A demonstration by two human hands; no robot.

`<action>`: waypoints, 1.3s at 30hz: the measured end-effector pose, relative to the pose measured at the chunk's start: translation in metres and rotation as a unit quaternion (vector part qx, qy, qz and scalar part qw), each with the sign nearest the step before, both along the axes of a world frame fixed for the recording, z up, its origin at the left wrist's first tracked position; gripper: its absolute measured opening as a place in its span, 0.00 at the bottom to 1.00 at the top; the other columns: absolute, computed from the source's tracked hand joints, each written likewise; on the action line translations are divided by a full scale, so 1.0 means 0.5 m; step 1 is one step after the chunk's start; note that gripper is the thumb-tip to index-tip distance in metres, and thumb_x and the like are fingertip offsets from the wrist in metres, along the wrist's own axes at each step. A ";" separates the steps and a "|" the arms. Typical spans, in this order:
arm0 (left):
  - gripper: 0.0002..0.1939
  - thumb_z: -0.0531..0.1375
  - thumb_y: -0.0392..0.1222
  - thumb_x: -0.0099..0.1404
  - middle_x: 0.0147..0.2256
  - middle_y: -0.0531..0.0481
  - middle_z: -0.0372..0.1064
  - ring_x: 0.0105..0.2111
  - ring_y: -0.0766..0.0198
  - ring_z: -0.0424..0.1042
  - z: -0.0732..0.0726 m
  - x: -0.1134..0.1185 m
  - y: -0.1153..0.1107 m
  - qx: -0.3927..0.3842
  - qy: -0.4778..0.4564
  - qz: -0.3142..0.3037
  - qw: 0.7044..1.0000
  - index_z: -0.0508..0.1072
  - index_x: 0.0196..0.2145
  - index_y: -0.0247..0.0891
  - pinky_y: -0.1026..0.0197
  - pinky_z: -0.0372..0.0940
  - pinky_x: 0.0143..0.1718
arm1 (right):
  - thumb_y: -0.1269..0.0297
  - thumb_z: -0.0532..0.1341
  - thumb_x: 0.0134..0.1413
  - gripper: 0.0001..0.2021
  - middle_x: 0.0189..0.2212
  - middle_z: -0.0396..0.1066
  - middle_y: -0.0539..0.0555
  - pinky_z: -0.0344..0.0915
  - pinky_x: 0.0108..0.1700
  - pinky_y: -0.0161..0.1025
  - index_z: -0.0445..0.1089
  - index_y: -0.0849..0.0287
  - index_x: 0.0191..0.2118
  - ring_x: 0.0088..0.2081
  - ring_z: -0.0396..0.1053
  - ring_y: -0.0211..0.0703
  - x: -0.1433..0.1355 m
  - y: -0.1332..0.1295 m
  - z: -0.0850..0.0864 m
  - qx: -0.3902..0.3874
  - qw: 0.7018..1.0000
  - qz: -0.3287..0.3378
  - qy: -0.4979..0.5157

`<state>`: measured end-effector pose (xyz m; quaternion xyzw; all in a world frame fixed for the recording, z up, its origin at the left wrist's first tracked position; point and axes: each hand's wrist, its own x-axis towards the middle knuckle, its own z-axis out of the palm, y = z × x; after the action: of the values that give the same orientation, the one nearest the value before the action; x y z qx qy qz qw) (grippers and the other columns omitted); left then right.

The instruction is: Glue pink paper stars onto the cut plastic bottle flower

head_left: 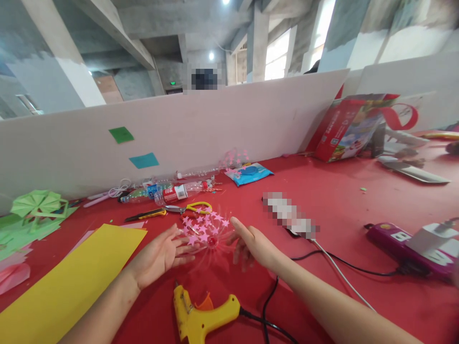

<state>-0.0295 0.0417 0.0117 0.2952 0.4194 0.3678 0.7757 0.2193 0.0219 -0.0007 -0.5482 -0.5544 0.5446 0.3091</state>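
Observation:
Between my two hands stands a clear plastic craft piece (212,242), its thin strips fanned out and pink paper stars (202,224) stuck on its left and back parts. My left hand (162,253) is beside it on the left, palm turned inward and fingers spread. On the right, my right hand (251,241) has its fingers apart, near the clear strips; whether it touches them I cannot tell. Neither hand grips anything. Closer to me lies a yellow hot glue gun (206,315) with an orange trigger. Behind the stars are yellow-handled scissors (190,208) and a utility knife (146,215).
Yellow paper (77,282) lies at left, near a green folded-paper piece (40,205). Plastic bottles (175,193) and a blue wipes packet (251,174) line the white partition (201,124). At right are a phone (290,215), a purple power strip (398,243), cables and a red bag (344,126).

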 end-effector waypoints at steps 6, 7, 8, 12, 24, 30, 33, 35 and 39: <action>0.10 0.60 0.25 0.58 0.35 0.44 0.77 0.39 0.57 0.78 -0.005 0.023 -0.009 0.058 0.097 0.068 0.991 0.69 0.38 0.34 0.57 0.72 0.43 | 0.41 0.44 0.59 0.28 0.17 0.68 0.52 0.58 0.23 0.33 0.65 0.58 0.24 0.19 0.65 0.37 0.049 0.028 0.007 0.205 0.964 -0.141 -0.094; 0.10 0.59 0.25 0.58 0.35 0.44 0.77 0.37 0.58 0.78 -0.006 0.024 -0.008 0.061 0.104 0.073 0.990 0.70 0.37 0.34 0.59 0.72 0.42 | 0.45 0.46 0.59 0.24 0.22 0.71 0.53 0.59 0.26 0.33 0.67 0.58 0.28 0.23 0.67 0.39 0.055 0.033 0.008 0.230 0.956 -0.152 -0.099; 0.10 0.59 0.24 0.58 0.34 0.44 0.77 0.36 0.58 0.78 -0.007 0.025 -0.007 0.064 0.113 0.078 0.988 0.70 0.37 0.34 0.60 0.72 0.41 | 0.50 0.49 0.59 0.19 0.28 0.73 0.54 0.61 0.29 0.34 0.68 0.58 0.33 0.27 0.69 0.40 0.058 0.038 0.009 0.252 0.950 -0.153 -0.104; 0.10 0.59 0.22 0.57 0.30 0.45 0.77 0.31 0.62 0.78 -0.010 0.021 0.009 0.081 0.145 0.112 0.980 0.71 0.34 0.33 0.63 0.72 0.37 | 0.61 0.51 0.56 0.13 0.38 0.75 0.54 0.63 0.38 0.35 0.68 0.57 0.42 0.37 0.72 0.41 0.047 0.038 0.006 0.304 0.940 -0.099 -0.122; 0.06 0.63 0.38 0.59 0.46 0.50 0.72 0.54 0.60 0.66 0.032 0.041 0.042 0.237 0.233 0.240 0.912 0.71 0.36 0.41 0.60 0.58 0.57 | 0.58 0.48 0.63 0.15 0.20 0.71 0.51 0.55 0.27 0.33 0.64 0.56 0.29 0.20 0.67 0.38 0.038 0.013 0.022 0.291 0.928 -0.092 -0.214; 0.31 0.67 0.48 0.53 0.66 0.48 0.47 0.66 0.46 0.42 0.042 0.068 -0.073 0.431 0.452 0.075 0.777 0.66 0.54 0.48 0.47 0.36 0.66 | 0.60 0.47 0.63 0.13 0.25 0.72 0.53 0.56 0.31 0.34 0.64 0.57 0.31 0.27 0.70 0.41 0.044 0.021 0.023 0.288 0.924 -0.113 -0.223; 0.40 0.67 0.50 0.52 0.68 0.45 0.37 0.67 0.44 0.36 0.020 0.078 -0.088 0.427 0.509 0.040 0.747 0.58 0.60 0.48 0.42 0.35 0.65 | 0.61 0.48 0.63 0.11 0.29 0.73 0.53 0.58 0.33 0.34 0.65 0.57 0.40 0.31 0.71 0.41 0.045 0.028 0.014 0.279 0.931 -0.099 -0.211; 0.40 0.66 0.49 0.54 0.68 0.44 0.36 0.67 0.45 0.36 0.006 0.078 -0.081 0.426 0.518 0.041 0.740 0.55 0.61 0.47 0.43 0.36 0.65 | 0.62 0.47 0.63 0.12 0.30 0.74 0.51 0.59 0.32 0.33 0.65 0.56 0.45 0.30 0.71 0.39 0.045 0.031 0.009 0.267 0.939 -0.082 -0.202; 0.35 0.64 0.46 0.56 0.66 0.42 0.42 0.67 0.47 0.39 -0.007 0.063 -0.058 0.434 0.503 0.060 0.745 0.57 0.59 0.45 0.46 0.39 0.65 | 0.65 0.47 0.62 0.12 0.29 0.75 0.51 0.58 0.29 0.32 0.67 0.58 0.38 0.26 0.70 0.37 0.045 0.032 0.011 0.247 0.947 -0.062 -0.198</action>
<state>0.0018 0.0127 0.0082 0.7169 0.5606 0.3537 0.2163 0.2418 0.0380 0.0048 -0.5851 -0.6862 0.2510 0.3517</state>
